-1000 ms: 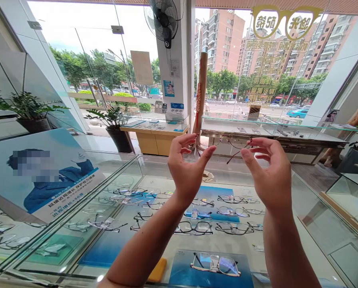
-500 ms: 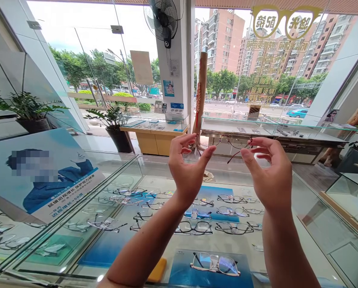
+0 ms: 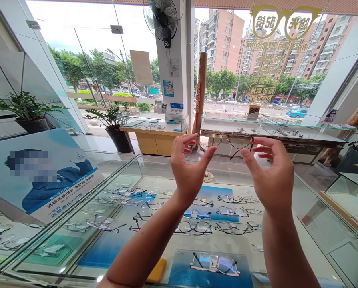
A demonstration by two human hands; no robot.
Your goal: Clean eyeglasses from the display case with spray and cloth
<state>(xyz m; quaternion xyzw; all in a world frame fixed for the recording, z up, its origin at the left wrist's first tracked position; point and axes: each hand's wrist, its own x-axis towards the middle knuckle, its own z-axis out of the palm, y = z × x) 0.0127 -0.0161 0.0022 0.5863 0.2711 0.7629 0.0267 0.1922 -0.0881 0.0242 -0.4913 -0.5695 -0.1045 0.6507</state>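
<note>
A pair of thin-rimmed eyeglasses [image 3: 225,139] is held up in front of me, above the glass counter. My left hand [image 3: 187,170] has its fingertips at the left end of the frame, with the thumb standing apart lower down. At the opposite end, the index fingertip of my right hand [image 3: 270,172] touches the dark reddish hinge area. One temple arm hangs down and inward near my right thumb. Below my hands, several rows of spectacles [image 3: 196,228] lie in the display case, and a metal-framed pair [image 3: 215,264] rests on a blue card nearest me.
The glass display counter [image 3: 155,160] stretches beneath my forearms. At left stands a printed poster board [image 3: 73,188]. A yellow item [image 3: 157,270] lies by my left forearm. Farther off are a wooden cabinet [image 3: 155,142], a potted plant [image 3: 117,138], a wall fan [image 3: 161,18] and another showcase [image 3: 287,146].
Both hands and the eyeglasses have shifted very slightly to the right. The hanging temple arm sits a little higher, and the grip looks the same.
</note>
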